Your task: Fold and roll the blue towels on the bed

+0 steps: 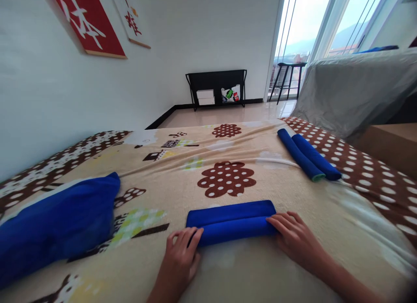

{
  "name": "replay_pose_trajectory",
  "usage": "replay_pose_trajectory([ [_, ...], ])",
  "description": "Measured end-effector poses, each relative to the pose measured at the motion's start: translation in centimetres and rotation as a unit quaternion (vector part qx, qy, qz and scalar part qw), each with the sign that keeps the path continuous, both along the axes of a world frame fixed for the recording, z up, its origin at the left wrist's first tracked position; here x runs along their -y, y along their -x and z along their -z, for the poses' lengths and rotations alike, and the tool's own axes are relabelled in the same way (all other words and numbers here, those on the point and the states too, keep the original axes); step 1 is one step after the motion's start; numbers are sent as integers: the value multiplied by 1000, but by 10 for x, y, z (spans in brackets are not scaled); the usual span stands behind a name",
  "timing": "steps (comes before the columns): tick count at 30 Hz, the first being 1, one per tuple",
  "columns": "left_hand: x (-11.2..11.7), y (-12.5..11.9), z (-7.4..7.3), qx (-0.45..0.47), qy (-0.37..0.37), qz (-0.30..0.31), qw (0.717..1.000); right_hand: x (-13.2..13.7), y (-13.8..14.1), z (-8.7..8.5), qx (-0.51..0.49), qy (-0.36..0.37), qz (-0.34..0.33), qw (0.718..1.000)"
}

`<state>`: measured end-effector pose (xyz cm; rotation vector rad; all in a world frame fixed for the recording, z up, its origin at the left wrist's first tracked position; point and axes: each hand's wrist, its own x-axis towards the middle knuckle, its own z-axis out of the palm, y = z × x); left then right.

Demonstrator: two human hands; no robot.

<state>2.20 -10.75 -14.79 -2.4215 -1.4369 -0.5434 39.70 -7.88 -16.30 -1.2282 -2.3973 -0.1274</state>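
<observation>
A blue towel (233, 231), partly rolled, lies crosswise on the patterned blanket (176, 181) in front of me. Its near part forms a roll, and a flat strip still shows along the far side. At the roll's left end my left hand (182, 255) has its fingers curled over it. My right hand (298, 235) grips the opposite end with its fingertips on top. Both thumbs are mostly hidden. To the right lie two rolled towels, a dark blue roll with a green end (298, 155) and another blue roll (316, 157), side by side.
A blue cloth heap (65, 220) lies at the left of the blanket. Beyond the far edge stands a black rack (215, 81) against the wall. A grey covered piece of furniture (361, 86) and a cardboard box (387, 144) are on the right, with a dark stool (289, 77) by the window.
</observation>
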Motion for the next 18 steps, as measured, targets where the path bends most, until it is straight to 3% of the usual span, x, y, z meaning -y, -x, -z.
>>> replay_pose_trajectory([
  [5,-45,-35,-25,-39,59,-47,996,-40,38,-28,22,29,27,999],
  [8,-54,-67,-28,-53,67,4,996,-46,70,-28,35,21,-30,999],
  [10,-54,-74,-24,-60,83,39,994,-45,79,-23,43,25,-68,996],
  [12,-50,-64,-17,-62,90,56,992,-43,70,-16,45,30,-83,995],
  [18,-46,8,3,-50,58,26,997,-50,6,2,4,39,-48,998],
])
